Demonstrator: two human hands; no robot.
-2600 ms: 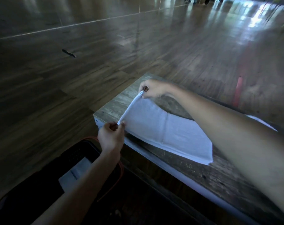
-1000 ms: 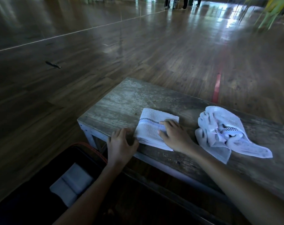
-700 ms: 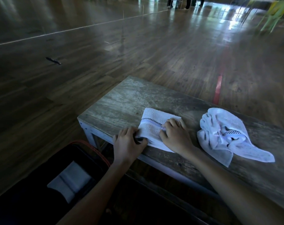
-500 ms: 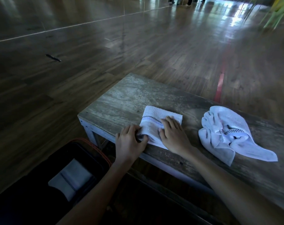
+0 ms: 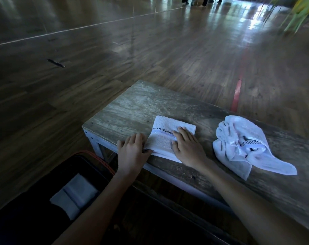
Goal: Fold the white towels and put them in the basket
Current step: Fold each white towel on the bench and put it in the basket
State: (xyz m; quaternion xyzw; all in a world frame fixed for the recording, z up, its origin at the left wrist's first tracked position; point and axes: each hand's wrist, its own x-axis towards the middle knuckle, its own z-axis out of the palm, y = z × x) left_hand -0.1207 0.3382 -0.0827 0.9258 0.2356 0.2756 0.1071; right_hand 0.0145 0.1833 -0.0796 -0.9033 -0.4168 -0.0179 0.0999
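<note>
A folded white towel with a checkered stripe lies on the left end of the worn wooden bench. My right hand presses flat on its right half, fingers straight. My left hand rests on the bench against the towel's left edge, with its thumb touching the near-left corner. To the right, a second white towel sits in a crumpled heap. Below the bench's left end stands the dark basket with an orange rim, and a folded white towel lies inside it.
The bench stands on a glossy wooden floor with a red line beyond it. A small dark object lies on the floor at far left. Green chair legs show blurred at top right.
The towel that both hands held stretched out now lies folded small on the bench. Within the last second my left hand slid up against its left edge; my right hand stayed on top.
</note>
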